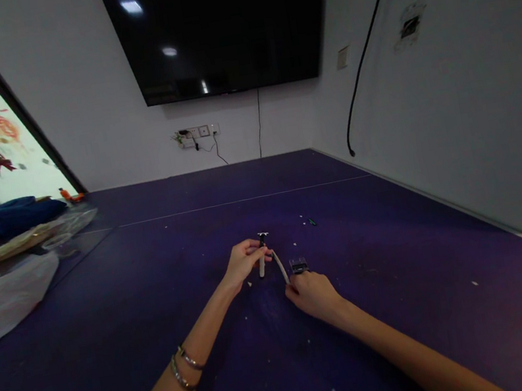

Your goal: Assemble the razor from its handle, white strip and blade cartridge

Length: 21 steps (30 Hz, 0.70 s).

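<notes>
While both hands grip it, the razor (pixel 261 253) stands near-upright (head up).

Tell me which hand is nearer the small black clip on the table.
Right. The right hand lies just below the black clip, almost touching it while holding a white stick. The left hand is farther off to the clip's left, holding another stick.

- A dark purple table (pixel 409 304) is seen, crossed by a thin white line.
- White crumbs (pixel 303 218) are scattered on it.
- Plastic bags (pixel 2 295) are piled at its left edge.
</notes>
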Each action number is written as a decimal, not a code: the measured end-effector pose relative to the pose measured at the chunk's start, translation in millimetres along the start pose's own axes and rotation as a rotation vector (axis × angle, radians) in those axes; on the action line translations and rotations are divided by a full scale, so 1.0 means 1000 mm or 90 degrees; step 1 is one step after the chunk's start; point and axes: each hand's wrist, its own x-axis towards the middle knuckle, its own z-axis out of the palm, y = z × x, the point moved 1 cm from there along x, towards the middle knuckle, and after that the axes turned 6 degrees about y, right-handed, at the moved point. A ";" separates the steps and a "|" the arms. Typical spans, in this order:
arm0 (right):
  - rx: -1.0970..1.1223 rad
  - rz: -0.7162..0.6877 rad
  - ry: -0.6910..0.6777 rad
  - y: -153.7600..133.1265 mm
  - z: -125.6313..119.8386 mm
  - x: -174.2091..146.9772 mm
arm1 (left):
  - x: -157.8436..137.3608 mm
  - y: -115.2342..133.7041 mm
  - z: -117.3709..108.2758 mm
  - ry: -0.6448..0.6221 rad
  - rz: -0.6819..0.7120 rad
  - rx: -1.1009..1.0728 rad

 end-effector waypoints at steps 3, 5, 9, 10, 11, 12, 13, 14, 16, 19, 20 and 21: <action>0.059 0.002 0.031 0.011 -0.008 0.007 | 0.000 -0.002 0.001 -0.006 0.006 0.000; 0.135 0.012 0.064 0.025 -0.019 0.014 | -0.001 -0.003 0.001 -0.010 0.016 -0.007; 0.394 0.059 0.121 0.063 -0.048 0.028 | -0.001 -0.004 0.003 -0.052 0.063 -0.031; 0.440 0.057 0.139 0.073 -0.057 0.030 | -0.001 -0.004 0.004 -0.064 0.078 -0.036; 0.459 0.041 0.159 0.082 -0.067 0.030 | -0.001 -0.004 0.004 -0.072 0.092 -0.038; 0.457 0.021 0.188 0.090 -0.077 0.029 | -0.002 -0.003 0.005 -0.078 0.105 -0.038; 0.445 0.008 0.216 0.098 -0.087 0.026 | -0.003 -0.001 0.006 -0.084 0.116 -0.035; 0.432 -0.003 0.232 0.103 -0.097 0.024 | -0.004 0.001 0.007 -0.089 0.127 -0.030; 0.419 -0.025 0.231 0.109 -0.112 0.017 | -0.008 0.005 0.008 -0.095 0.146 -0.015; 0.402 -0.069 0.208 0.105 -0.123 0.008 | -0.013 0.012 0.009 -0.093 0.174 0.011; 0.391 -0.085 0.203 0.101 -0.124 0.006 | -0.015 0.013 0.009 -0.090 0.181 0.023; 0.378 -0.100 0.202 0.096 -0.124 0.004 | -0.016 0.015 0.010 -0.088 0.187 0.033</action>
